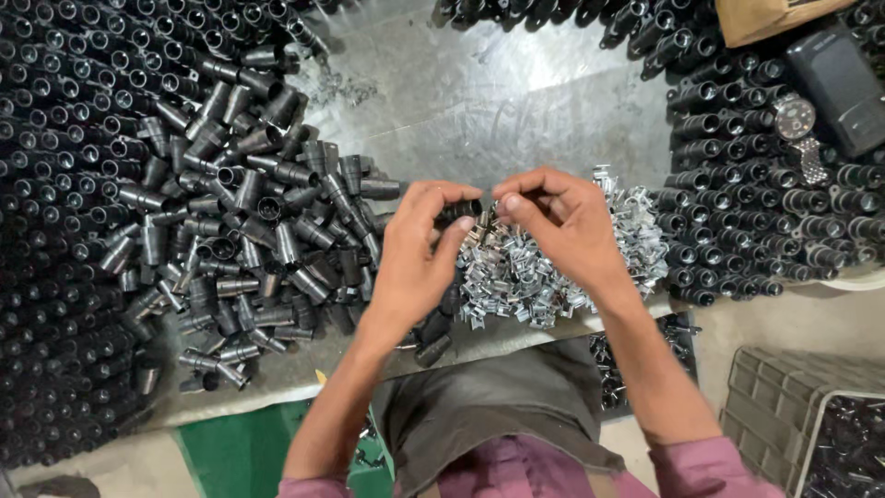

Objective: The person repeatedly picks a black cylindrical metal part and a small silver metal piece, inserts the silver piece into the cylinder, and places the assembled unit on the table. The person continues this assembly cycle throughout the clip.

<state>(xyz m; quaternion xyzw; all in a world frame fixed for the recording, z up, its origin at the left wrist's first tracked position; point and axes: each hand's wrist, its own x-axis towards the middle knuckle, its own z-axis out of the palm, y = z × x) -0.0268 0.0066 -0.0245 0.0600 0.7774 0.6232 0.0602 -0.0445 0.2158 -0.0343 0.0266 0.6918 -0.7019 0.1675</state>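
Mid-frame, a black tube (458, 213) is pinched by the left hand (417, 249). Something small, unidentifiable, is pinched by the right hand (562, 221) over silver clips (516, 272). Brown cardboard (770, 17) is seen upper right.

Left of the hands, the loose black plastic sleeves (258, 231) show a dull black with grey glints. Between the fingertips sits a black sleeve (458, 212). Under the right hand (562, 226) the metal clips (516, 272) are bright silver. The counter (498, 101) beyond the hands is scuffed grey steel. Far right of them lie a silver wristwatch (797, 129) and a black phone (841, 88). Below the wrists, the sleeves are pink.
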